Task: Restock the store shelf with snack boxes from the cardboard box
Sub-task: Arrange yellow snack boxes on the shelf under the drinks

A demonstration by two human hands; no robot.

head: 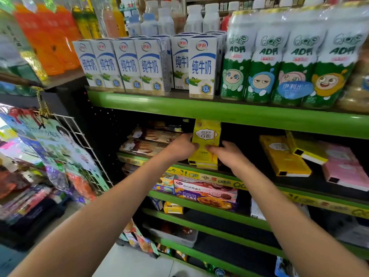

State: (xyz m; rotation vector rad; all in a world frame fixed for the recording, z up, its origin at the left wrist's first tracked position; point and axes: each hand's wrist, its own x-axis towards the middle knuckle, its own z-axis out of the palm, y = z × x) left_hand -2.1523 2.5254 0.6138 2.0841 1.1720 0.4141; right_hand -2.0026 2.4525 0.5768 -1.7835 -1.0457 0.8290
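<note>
A yellow snack box (206, 134) stands upright on the green store shelf (225, 114), second level from the top. My left hand (182, 146) grips its left side and my right hand (229, 153) grips its right side, thumbs on the front. Under it lies a flat stack of the same yellow boxes (202, 163). More yellow boxes (283, 156) and pink boxes (345, 168) lie flat further right on the same level. The cardboard box is out of view.
Brown biscuit packs (147, 142) are stacked left of the yellow box. Milk cartons (149, 64) and green drink bottles (289, 56) fill the level above. Cookie boxes (203, 193) sit below. A wire rack of hanging snack bags (65, 156) stands at the left.
</note>
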